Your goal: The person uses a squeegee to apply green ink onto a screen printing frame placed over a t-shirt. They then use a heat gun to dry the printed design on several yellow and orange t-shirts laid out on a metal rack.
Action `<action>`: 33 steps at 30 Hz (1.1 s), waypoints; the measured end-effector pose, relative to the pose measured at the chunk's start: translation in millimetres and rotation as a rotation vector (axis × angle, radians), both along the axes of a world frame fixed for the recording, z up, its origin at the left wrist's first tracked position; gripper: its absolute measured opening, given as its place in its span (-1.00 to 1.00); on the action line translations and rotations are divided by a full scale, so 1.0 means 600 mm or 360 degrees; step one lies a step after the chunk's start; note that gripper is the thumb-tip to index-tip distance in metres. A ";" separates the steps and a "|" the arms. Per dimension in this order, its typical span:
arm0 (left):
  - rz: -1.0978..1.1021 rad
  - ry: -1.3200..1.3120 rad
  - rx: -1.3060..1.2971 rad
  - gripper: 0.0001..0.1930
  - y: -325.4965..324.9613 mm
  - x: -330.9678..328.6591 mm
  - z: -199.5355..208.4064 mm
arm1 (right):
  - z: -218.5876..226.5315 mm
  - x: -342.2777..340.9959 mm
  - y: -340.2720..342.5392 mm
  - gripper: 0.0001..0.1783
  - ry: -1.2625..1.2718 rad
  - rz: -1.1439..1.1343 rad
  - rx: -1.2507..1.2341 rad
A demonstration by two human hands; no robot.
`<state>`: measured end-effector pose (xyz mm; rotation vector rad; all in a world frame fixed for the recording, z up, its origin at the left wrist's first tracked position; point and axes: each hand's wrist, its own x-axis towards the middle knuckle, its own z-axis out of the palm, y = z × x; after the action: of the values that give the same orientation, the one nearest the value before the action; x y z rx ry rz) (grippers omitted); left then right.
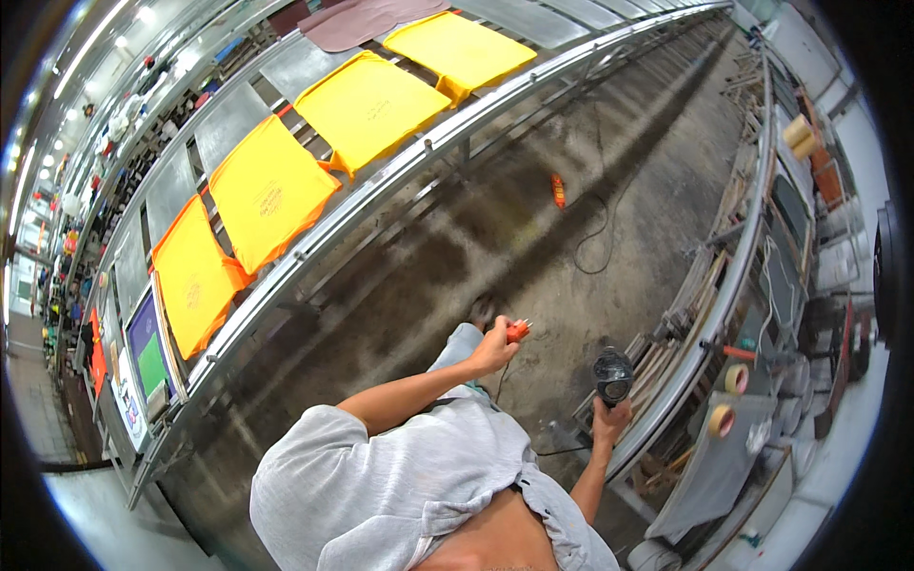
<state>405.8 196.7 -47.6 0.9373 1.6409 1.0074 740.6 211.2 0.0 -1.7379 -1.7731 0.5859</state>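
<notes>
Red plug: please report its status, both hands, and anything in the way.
Left hand gripping red plug, metal prongs exposed. Right hand holding black handheld tool. Orange power strip on floor, apart from plug; loose cable looped nearby, possible snag.

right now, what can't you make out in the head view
All in the head view:
Grip of the black tool: hidden by the right hand.
Rear of the red plug: covered by the left hand.
Far end of the maroon cloth: cut off by the upper edge.
Prints on the yellow cloths: too small to read.
</notes>
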 end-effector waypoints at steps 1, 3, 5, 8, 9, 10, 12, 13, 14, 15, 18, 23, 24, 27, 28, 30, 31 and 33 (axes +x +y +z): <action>-0.0084 -0.0177 0.0018 -0.48 0.048 0.000 -0.004 | -0.019 0.013 0.045 -0.61 -0.0115 -0.0030 -0.0104; -0.0274 -0.0523 0.0064 -0.52 0.159 -0.017 0.006 | -0.047 0.015 0.130 -0.73 -0.0289 -0.0257 -0.0231; -0.0263 -0.0655 -0.0030 -0.52 0.253 -0.030 0.017 | -0.067 0.008 0.196 -0.78 0.0055 -0.0366 -0.0258; -0.0159 -0.0803 -0.0096 -0.59 0.410 -0.035 -0.012 | -0.087 0.014 0.288 -0.81 0.0301 -0.0821 -0.0589; -0.0106 -0.1139 -0.0114 -0.64 0.473 -0.038 -0.040 | -0.083 0.007 0.331 -0.82 0.0328 -0.0896 -0.0591; -0.0038 -0.1476 -0.0152 -0.68 0.525 -0.042 -0.084 | -0.077 -0.002 0.364 -0.82 0.0347 -0.0971 -0.0617; 0.0139 -0.1785 -0.0475 -0.78 0.596 -0.049 -0.051 | -0.075 0.007 0.393 -0.83 0.0436 -0.1056 -0.0731; 0.0099 -0.1764 -0.0571 -0.79 0.621 -0.046 -0.058 | -0.072 0.010 0.398 -0.84 0.0409 -0.1139 -0.0743; 0.0066 -0.1733 -0.0614 -0.80 0.671 -0.051 -0.061 | -0.070 0.007 0.432 -0.85 0.0402 -0.1184 -0.0727; 0.0043 -0.1717 -0.0674 -0.80 0.707 -0.044 -0.080 | -0.070 0.013 0.454 -0.86 0.0372 -0.1234 -0.0725; 0.0226 -0.1564 -0.0558 -0.85 0.812 -0.020 -0.159 | -0.092 0.007 0.542 -0.68 0.0525 -0.1172 -0.0900; 0.0327 -0.1629 -0.0958 -0.83 0.991 -0.034 -0.194 | -0.198 -0.009 0.677 -0.71 0.0380 -0.1120 -0.0977; 0.0406 -0.1643 -0.0929 -0.83 1.010 -0.033 -0.241 | -0.227 -0.003 0.700 -0.73 0.0407 -0.1071 -0.0998; 0.0680 -0.1548 -0.0868 -0.85 1.054 -0.061 -0.428 | -0.304 -0.010 0.836 -0.77 0.0265 -0.0720 -0.1083; 0.0857 -0.1505 -0.0951 -0.86 1.062 -0.065 -0.484 | -0.313 -0.015 0.880 -0.76 0.0142 -0.0599 -0.1107; 0.0920 -0.1371 -0.1215 -0.85 1.124 -0.080 -0.602 | -0.345 -0.037 0.953 -0.73 0.0267 -0.0522 -0.1015; 0.0943 -0.1330 -0.1246 -0.86 1.158 -0.081 -0.646 | -0.371 -0.033 0.968 -0.73 0.0323 -0.0640 -0.1074; 0.0953 -0.1267 -0.1315 -0.83 1.219 -0.079 -0.736 | -0.417 -0.021 0.980 -0.72 0.0427 -0.0878 -0.1199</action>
<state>358.2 928.2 -489.1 -0.4942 1.4109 0.7834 728.0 799.1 -250.4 -2.3637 -0.8493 1.2591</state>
